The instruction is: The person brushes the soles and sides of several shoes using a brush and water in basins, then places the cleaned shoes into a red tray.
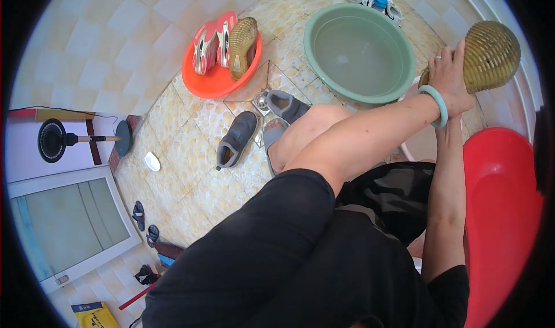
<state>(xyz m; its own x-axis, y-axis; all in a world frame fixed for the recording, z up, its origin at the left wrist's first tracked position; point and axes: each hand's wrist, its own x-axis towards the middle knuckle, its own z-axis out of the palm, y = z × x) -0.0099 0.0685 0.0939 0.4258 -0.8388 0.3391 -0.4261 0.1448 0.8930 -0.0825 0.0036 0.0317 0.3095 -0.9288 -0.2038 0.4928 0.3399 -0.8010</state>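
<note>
At the upper right, my left hand [444, 73], wearing a ring and a pale green bangle [435, 104], grips a shoe [491, 56]. The shoe's ridged yellow-brown sole faces me. My right forearm [449, 183] rises from the lower right to the same place. Its hand lies mostly behind my left hand and the shoe, so its fingers are hidden. Beneath the left wrist, a pale pink basin [411, 152] shows in part. Just left of the hands stands a green basin [311, 56] of cloudy water.
An orange basin [202, 89] holds red-and-white shoes [213, 42] and a ridged-sole shoe [242, 47]. Grey shoes [238, 138] sit on the tiles near a drain [260, 101]. A large red tub [500, 212] is at right. A fan [53, 140] and a door [72, 224] are left.
</note>
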